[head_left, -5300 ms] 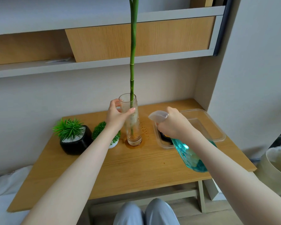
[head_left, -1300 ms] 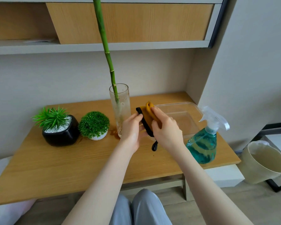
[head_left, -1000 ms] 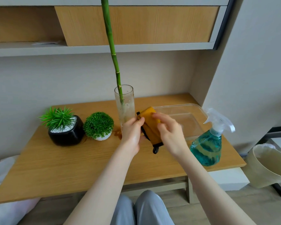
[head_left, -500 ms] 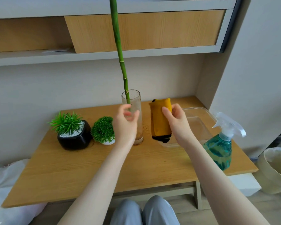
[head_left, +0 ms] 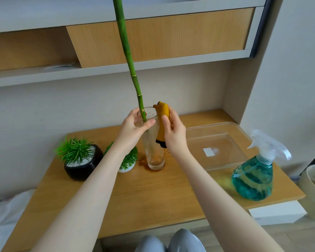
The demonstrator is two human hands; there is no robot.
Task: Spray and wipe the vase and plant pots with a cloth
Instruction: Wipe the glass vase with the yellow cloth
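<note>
The vase [head_left: 154,142] is gripped by the left hand [head_left: 135,128]; the cloth [head_left: 162,122], held in the right hand [head_left: 173,131], is pressed against it; both pots [head_left: 82,164] seem unwiped.

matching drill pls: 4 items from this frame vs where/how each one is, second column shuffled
1. vase
2. cloth
3. spray bottle
4. black pot

A. far left of the table
B. held in the right hand
C. standing free at the table's right edge
D. gripped at the rim by the left hand

Pairs: 1-D, 2-B, 3-C, 4-A
</note>
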